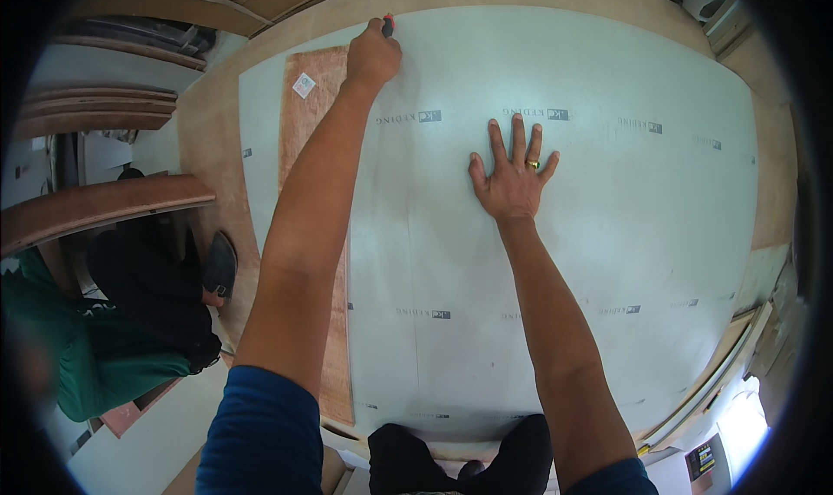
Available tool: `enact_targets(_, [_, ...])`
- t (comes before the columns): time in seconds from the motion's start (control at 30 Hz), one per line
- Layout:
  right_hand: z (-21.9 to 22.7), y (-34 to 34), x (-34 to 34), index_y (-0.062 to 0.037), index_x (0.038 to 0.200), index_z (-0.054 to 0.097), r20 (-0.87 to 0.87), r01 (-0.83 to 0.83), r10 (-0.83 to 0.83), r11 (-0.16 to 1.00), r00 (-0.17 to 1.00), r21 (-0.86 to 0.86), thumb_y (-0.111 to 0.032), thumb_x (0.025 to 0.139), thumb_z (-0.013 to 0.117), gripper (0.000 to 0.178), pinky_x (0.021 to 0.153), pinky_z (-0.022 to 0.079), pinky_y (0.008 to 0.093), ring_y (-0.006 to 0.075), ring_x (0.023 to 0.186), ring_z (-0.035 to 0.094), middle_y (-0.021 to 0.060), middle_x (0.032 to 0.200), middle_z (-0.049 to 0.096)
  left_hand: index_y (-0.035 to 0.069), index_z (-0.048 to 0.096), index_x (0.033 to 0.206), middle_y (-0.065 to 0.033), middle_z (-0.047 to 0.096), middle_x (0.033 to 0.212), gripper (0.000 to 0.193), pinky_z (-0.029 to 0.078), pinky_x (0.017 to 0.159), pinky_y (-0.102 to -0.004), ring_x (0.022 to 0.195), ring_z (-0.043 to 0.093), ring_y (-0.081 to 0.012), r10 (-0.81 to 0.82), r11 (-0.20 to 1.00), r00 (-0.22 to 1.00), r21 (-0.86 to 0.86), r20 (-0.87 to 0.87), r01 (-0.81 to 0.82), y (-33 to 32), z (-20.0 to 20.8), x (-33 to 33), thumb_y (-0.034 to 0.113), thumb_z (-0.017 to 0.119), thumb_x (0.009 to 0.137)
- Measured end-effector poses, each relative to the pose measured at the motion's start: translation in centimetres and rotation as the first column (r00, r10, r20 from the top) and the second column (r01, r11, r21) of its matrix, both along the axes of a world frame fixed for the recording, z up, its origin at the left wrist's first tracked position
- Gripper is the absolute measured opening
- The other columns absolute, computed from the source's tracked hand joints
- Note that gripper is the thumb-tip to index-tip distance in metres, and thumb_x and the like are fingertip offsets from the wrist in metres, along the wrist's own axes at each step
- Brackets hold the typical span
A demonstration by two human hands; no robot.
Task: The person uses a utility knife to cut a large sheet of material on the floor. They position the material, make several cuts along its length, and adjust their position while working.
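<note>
A large pale green-white laminate sheet with printed marks lies flat in front of me. Up at its far edge, my left hand is closed around a small red-and-black tool that looks like a utility knife; its tip is too small to make out. A long reddish-brown wooden board rests along the sheet's left side, partly hidden under my left forearm. My right hand, with a ring on one finger, presses flat on the middle of the sheet, fingers spread. One faint straight line runs lengthwise down the sheet, between my arms.
A plywood surface extends beyond the sheet's edges. At left, a person in green sits beside a brown panel, a sandalled foot near the sheet. Stacked boards are at far left; more panels lean at right.
</note>
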State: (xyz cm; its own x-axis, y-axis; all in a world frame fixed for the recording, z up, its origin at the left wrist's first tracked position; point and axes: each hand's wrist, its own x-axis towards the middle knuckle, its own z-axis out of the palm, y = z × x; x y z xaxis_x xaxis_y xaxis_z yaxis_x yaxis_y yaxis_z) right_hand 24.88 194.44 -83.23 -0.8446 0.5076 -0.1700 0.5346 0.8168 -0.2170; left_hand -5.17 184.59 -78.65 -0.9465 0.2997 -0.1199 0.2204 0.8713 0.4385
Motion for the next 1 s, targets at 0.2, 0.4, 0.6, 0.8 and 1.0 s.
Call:
enact_targets(0.2, [-0.4,0.0,0.2,-0.0347,0.165,0.036,-0.018,-0.003,0.004,1.000,1.000,0.014,-0.061,0.105,0.037,0.066,0.125,-0.001,0.0714,0.0330,0.164,0.003,0.0024,0.177,0.016,0.001,0.056,0.141,-0.0318,0.072,0.115,0.047,0.058,0.093,-0.0497,0.103,0.074,-0.0451,-0.024,0.999,1.000,-0.039,0.010,0.024,0.2,0.1,1.0,0.016,0.058,0.096])
enact_targets(0.4, [-0.3,0.1,0.2,-0.0347,0.165,0.035,0.001,-0.004,0.004,1.000,1.000,0.014,-0.060,0.105,0.037,0.065,0.125,0.001,0.0719,0.0335,0.164,0.005,0.0027,0.177,0.017,0.001,0.054,0.145,-0.0216,0.076,0.097,0.053,0.059,0.061,-0.0396,0.059,0.073,-0.0254,-0.019,0.999,0.988,-0.039,0.151,0.026,0.5,2.6,0.6,0.016,0.057,0.095])
enact_targets(0.6, [-0.2,-0.1,0.0,-0.0345,0.165,0.035,-0.019,-0.001,0.001,1.000,1.000,0.021,-0.060,0.105,0.037,0.066,0.125,0.002,0.0721,0.0336,0.163,0.006,0.0025,0.177,0.018,0.001,0.052,0.146,-0.0199,0.075,0.092,0.054,0.057,0.056,-0.0394,0.057,0.071,-0.0247,-0.021,0.999,0.988,0.028,0.155,0.017,0.0,3.0,1.7,0.017,0.057,0.095])
enact_targets(0.8, [0.0,0.1,-0.1,-0.0346,0.165,0.035,-0.028,0.002,-0.001,0.999,1.000,0.042,-0.061,0.105,0.038,0.066,0.125,0.001,0.0717,0.0334,0.163,0.006,0.0019,0.177,0.018,0.001,0.050,0.146,-0.0185,0.073,0.087,0.055,0.054,0.050,-0.0380,0.055,0.070,-0.0236,-0.062,0.998,0.982,0.019,0.181,0.060,-0.2,3.4,1.8,0.017,0.057,0.095])
enact_targets(1.0, [0.4,0.0,0.1,-0.0354,0.166,0.034,0.037,-0.005,0.004,0.999,0.999,0.033,-0.061,0.105,0.036,0.065,0.126,0.003,0.0709,0.0322,0.164,0.006,0.0019,0.177,0.018,0.002,0.050,0.147,-0.0188,0.073,0.088,0.054,0.054,0.050,-0.0383,0.056,0.070,-0.0239,-0.028,1.000,0.981,0.000,0.191,0.028,-0.5,3.2,2.2,0.017,0.056,0.095])
